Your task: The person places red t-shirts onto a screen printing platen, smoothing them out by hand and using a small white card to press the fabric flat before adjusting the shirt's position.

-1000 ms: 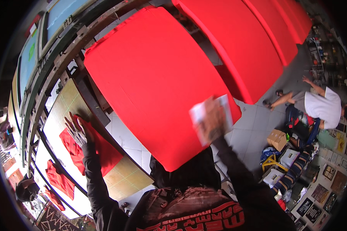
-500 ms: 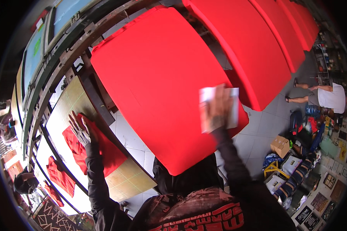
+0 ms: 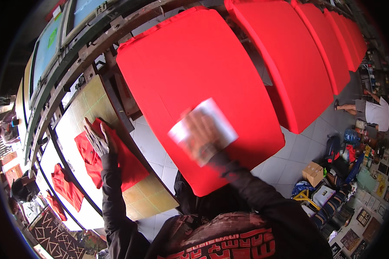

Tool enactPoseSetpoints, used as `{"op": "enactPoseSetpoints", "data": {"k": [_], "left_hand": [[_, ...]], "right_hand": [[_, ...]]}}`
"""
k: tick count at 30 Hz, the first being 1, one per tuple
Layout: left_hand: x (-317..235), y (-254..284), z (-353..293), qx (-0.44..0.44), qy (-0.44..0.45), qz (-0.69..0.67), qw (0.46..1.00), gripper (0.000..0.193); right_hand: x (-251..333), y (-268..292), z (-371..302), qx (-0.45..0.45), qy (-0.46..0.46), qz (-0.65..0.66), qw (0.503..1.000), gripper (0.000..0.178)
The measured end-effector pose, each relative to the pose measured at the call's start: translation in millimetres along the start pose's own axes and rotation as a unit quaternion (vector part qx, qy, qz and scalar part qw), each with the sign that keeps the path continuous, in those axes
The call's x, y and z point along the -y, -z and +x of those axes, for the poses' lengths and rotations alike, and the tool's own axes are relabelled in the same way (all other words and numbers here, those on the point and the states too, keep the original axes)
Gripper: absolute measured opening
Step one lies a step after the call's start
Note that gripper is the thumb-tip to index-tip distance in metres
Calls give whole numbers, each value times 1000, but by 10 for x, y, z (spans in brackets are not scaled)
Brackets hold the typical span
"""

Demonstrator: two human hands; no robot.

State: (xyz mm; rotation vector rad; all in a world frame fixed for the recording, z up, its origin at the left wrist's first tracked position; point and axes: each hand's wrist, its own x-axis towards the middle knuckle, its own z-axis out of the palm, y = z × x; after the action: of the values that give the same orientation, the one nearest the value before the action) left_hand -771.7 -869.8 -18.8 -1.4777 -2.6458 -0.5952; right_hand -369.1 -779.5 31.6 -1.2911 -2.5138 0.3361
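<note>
Red fabric is stretched smooth over a board in front of me. On its near half my right hand, blurred by motion, presses palm-down on a white rectangular pad; whether the pad is cloth or paper I cannot tell. To the left, a bunched red T-shirt lies on a pale yellowish board with faint green lines. My left hand rests on that shirt, fingers stretched out, gripping nothing.
More red-covered boards line up to the right. Further left, another board carries a red garment. Framed screens stand behind a metal rail. A cardboard box sits among clutter on the tiled floor. A person in a white shirt is at far right.
My right hand has slid left across the red fabric, taking the white pad with it, now tilted. My left hand stays on the shirt. The whole view has shifted slightly.
</note>
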Motion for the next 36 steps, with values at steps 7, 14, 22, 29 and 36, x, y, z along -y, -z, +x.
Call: {"op": "enactPoseSetpoints", "data": {"k": [7,14,22,29,36], "left_hand": [[-243,127,42,-5,18,-22,1000,70],[-219,107,61,0,19,-25,1000,67],[-279,174,54,8,33,-24,999,67],[-196,155,2,16,37,-1,999,67],[-285,108,115,4,21,-13,1000,65]], "right_hand": [[-1228,-76,538,-80,-112,-161,977,60],[722,-461,561,38,109,71,991,75],[-726,-270,1059,-91,-159,-131,974,79],[348,-736,1311,-16,87,45,995,85],[-251,-895,2347,-162,-5,14,987,90]]}}
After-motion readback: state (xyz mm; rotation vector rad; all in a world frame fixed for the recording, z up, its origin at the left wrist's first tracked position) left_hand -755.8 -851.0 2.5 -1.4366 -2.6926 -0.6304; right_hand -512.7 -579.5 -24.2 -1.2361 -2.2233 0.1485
